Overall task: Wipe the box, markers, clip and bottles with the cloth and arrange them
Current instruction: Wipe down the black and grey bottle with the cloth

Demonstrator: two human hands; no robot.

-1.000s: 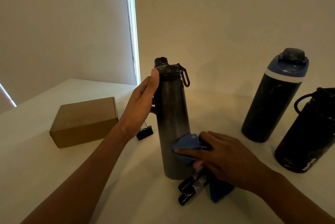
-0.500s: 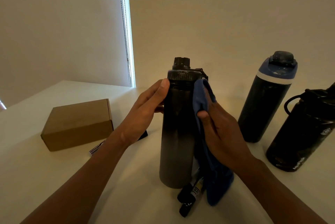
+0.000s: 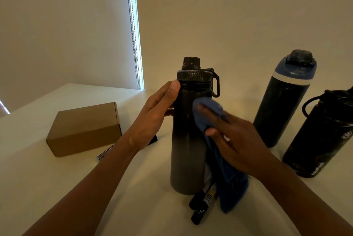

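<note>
Left hand wraps tall black-to-grey bottle just under lid; bottle upright on white table. Right hand, blurred, pinches blue cloth with thumb, fingers pressing it on bottle's upper side. Two markers lie at bottle's base, beside cloth's tail. Cardboard box at left; blue-lidded bottle and black handled bottle stand at right.

Plain indoor room, white table, bare wall, beaded blind cord
</note>
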